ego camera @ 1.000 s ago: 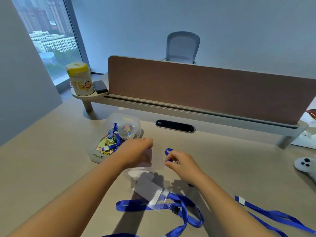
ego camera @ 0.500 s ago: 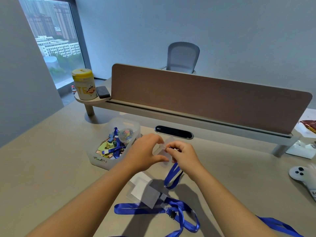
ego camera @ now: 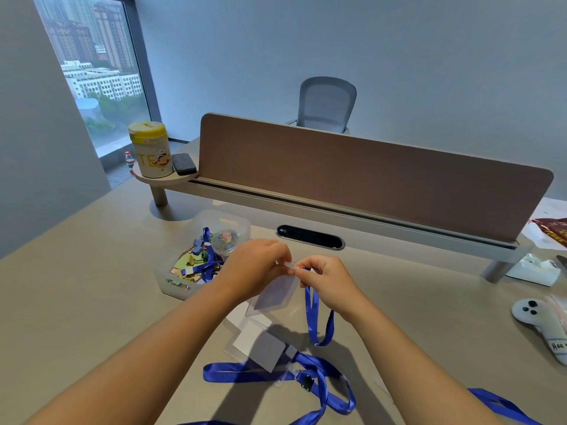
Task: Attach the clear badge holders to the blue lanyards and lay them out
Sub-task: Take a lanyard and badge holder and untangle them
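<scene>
Hanging just below the left hand (ego camera: 257,268), a clear badge holder (ego camera: 274,297) is pinched by its top edge; it is judged light, slick and bendy, best gripped at the slot. To its right, a soft blue lanyard (ego camera: 316,317) is pinched at its end by the curled right hand (ego camera: 328,279). Open desk (ego camera: 414,302) is left beyond that hand; a finished set lies nearer the body.

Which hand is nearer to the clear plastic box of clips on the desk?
The left. The left hand is raised just right of the plastic box, pinching the badge holder; the right hand is farther right, holding the lanyard.
</scene>
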Demonstrator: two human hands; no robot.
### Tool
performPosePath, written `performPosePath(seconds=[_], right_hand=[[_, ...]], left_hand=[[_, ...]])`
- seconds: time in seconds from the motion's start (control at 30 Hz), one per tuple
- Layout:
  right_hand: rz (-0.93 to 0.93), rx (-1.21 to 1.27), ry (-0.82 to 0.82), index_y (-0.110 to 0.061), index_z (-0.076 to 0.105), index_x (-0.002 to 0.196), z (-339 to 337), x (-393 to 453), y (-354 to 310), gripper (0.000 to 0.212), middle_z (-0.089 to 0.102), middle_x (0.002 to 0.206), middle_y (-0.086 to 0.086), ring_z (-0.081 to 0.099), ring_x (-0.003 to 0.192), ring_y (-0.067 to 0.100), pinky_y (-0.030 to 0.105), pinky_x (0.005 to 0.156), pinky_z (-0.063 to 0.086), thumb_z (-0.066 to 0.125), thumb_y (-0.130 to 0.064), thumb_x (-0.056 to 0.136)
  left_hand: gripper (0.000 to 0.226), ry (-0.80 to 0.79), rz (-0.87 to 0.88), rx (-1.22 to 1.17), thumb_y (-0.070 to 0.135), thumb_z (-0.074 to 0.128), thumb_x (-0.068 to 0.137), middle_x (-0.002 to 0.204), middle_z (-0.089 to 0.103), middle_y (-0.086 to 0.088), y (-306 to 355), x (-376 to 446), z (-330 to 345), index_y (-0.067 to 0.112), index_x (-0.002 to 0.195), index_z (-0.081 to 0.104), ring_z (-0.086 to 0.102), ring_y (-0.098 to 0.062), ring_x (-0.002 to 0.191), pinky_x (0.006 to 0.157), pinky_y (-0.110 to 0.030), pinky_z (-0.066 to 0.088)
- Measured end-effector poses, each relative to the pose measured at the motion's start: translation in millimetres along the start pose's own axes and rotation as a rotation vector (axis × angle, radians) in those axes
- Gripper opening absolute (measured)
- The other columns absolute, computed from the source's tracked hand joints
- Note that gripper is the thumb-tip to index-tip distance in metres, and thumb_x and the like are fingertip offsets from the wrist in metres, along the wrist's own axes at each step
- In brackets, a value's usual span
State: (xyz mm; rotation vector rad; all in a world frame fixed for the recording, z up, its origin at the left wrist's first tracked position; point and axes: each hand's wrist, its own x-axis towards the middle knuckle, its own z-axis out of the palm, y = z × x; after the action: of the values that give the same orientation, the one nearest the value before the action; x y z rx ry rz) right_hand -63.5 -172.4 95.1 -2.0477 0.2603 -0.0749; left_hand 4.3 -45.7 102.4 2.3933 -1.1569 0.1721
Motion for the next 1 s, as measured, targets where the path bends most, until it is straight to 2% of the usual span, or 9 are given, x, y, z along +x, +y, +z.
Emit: performPosePath(seconds=[0.1, 0.2, 0.33, 0.43, 0.57, 0.73, 0.83, 0.93, 1.0], right_hand=[[-0.036, -0.067, 0.046, -0.008, 0.062, 0.09, 3.2, -0.5, -0.9, 0.013, 0.052, 0.068, -0.008, 0.05, 0.065, 0.007, 0.02, 0.065, 0.042, 0.05, -0.014, 0.09], [-0.08, -0.163, 0.086, -0.014, 0.057, 0.086, 7.5, -2.4, -2.1, 0.011, 0.055, 0.075, -0.001, 0.053, 0.074, 0.015, 0.024, 0.067, 0.043, 0.048, -0.016, 0.092], [-0.126, -0.203, 0.114, -0.011, 0.058, 0.089, 9.3, -2.3, -4.6, 0.013, 0.054, 0.079, -0.001, 0.051, 0.078, 0.015, 0.03, 0.071, 0.045, 0.046, -0.016, 0.092], [-0.154, -0.186, 0.123, -0.017, 0.052, 0.083, 12.6, -2.3, -4.3, 0.012, 0.049, 0.07, -0.01, 0.049, 0.07, 0.01, 0.024, 0.066, 0.044, 0.045, -0.015, 0.093], [-0.139, -0.057, 0.194, -0.016, 0.056, 0.079, 14.5, 0.6, -3.1, 0.015, 0.05, 0.069, -0.009, 0.048, 0.068, 0.006, 0.017, 0.063, 0.041, 0.047, -0.015, 0.092], [0.016, 0.223, 0.149, -0.02, 0.052, 0.07, 1.8, 3.6, -14.0, 0.026, 0.052, 0.066, -0.001, 0.045, 0.056, 0.009, 0.017, 0.054, 0.038, 0.044, -0.011, 0.093], [0.082, 0.292, 0.112, -0.018, 0.054, 0.072, -4.2, 4.3, -18.6, 0.026, 0.054, 0.065, -0.001, 0.045, 0.048, 0.007, 0.016, 0.048, 0.038, 0.042, -0.012, 0.094], [0.121, 0.329, 0.092, -0.015, 0.054, 0.068, -7.1, 5.5, -18.8, 0.027, 0.049, 0.057, 0.001, 0.036, 0.032, 0.001, 0.013, 0.038, 0.031, 0.044, -0.014, 0.093], [0.158, 0.33, 0.093, -0.013, 0.055, 0.066, -10.0, 6.3, -17.8, 0.029, 0.044, 0.052, 0.001, 0.032, 0.029, 0.001, 0.012, 0.034, 0.028, 0.046, -0.015, 0.093]], left_hand=[[0.023, -0.019, -0.078, -0.136, 0.023, 0.059, 0.081, 0.101, 0.067, -0.014, -2.1, 2.7, -2.1, 0.005, 0.095, 0.062, 0.058, -0.02, 0.089, 0.072, -0.018, 0.041], [0.017, -0.022, -0.157, -0.305, 0.018, 0.063, 0.078, 0.087, 0.067, -0.011, -4.8, 2.9, -3.3, 0.003, 0.085, 0.065, 0.053, -0.014, 0.077, 0.065, -0.014, 0.041], [0.012, -0.012, -0.214, -0.454, 0.014, 0.06, 0.08, 0.082, 0.067, -0.014, -6.7, 2.7, -1.4, 0.003, 0.08, 0.065, 0.057, -0.016, 0.074, 0.074, -0.031, 0.05], [0.013, 0.031, -0.213, -0.488, 0.012, 0.056, 0.083, 0.076, 0.061, -0.007, -6.6, 3.3, -1.4, 0.002, 0.081, 0.063, 0.055, -0.013, 0.069, 0.068, -0.022, 0.047], [0.011, 0.065, -0.234, -0.545, 0.012, 0.055, 0.083, 0.073, 0.056, 0.002, -4.4, 4.6, -5.7, 0.004, 0.086, 0.061, 0.053, -0.007, 0.069, 0.066, -0.017, 0.044], [0.03, -0.066, -0.266, -0.558, 0.017, 0.064, 0.077, 0.091, 0.055, 0.003, -4.1, -3.5, 0.2, 0.013, 0.104, 0.052, 0.056, -0.015, 0.086, 0.079, -0.031, 0.051], [0.024, -0.108, -0.289, -0.47, 0.018, 0.061, 0.08, 0.097, 0.059, -0.003, -5.2, -8.3, 8.9, 0.012, 0.102, 0.054, 0.056, -0.018, 0.093, 0.085, -0.034, 0.049], [0.014, -0.016, -0.315, -0.469, 0.012, 0.053, 0.085, 0.101, 0.065, -0.012, -4.9, -7.5, 10.6, 0.008, 0.096, 0.059, 0.056, -0.019, 0.093, 0.085, -0.036, 0.048], [0.011, 0.094, -0.331, -0.487, 0.008, 0.051, 0.085, 0.092, 0.065, -0.014, -5.2, -5.8, 9.5, 0.005, 0.09, 0.061, 0.056, -0.021, 0.086, 0.081, -0.039, 0.05]])
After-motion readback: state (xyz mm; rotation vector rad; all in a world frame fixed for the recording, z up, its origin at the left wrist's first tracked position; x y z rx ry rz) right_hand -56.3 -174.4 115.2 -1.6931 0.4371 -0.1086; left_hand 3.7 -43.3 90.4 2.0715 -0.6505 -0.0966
